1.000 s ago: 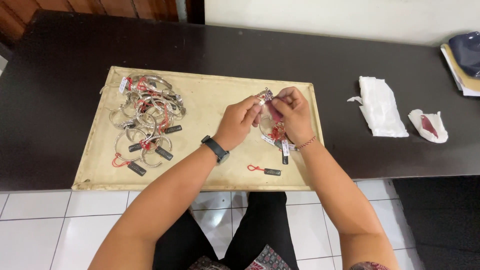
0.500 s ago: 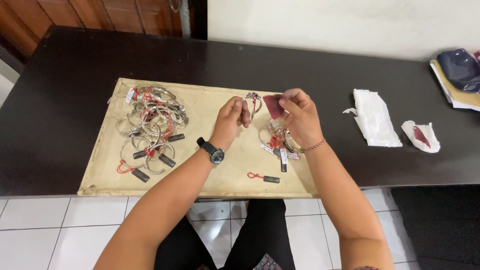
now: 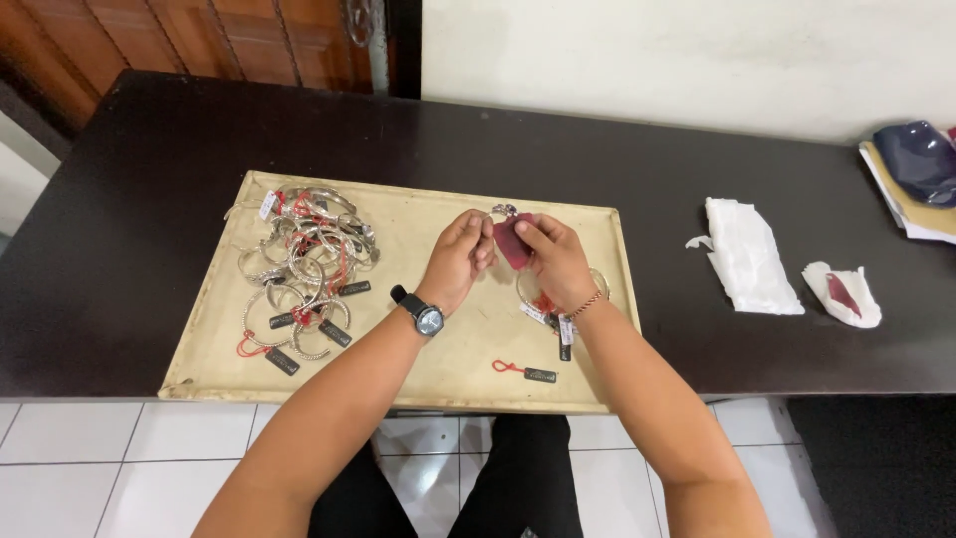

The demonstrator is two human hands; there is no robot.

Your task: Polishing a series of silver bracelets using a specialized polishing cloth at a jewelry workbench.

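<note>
Left hand (image 3: 460, 254) pinches the silver bangle (image 3: 503, 211) | right hand (image 3: 553, 261) presses the dark red cloth (image 3: 512, 242) on it | both raised over the tan tray (image 3: 438, 349) on the table (image 3: 697, 169) | we'd rub in short strokes, gripping the rim firmly.

A jewellery workroom: tagged silver bangles (image 3: 304, 269) heaped on a padded tray (image 3: 418, 374), dark table (image 3: 149, 199).

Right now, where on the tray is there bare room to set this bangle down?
Bare tray lies between the bangle pile and the loose tag, under the left hand. The pile side is crowded; bangles and tags also sit below the right hand.
</note>
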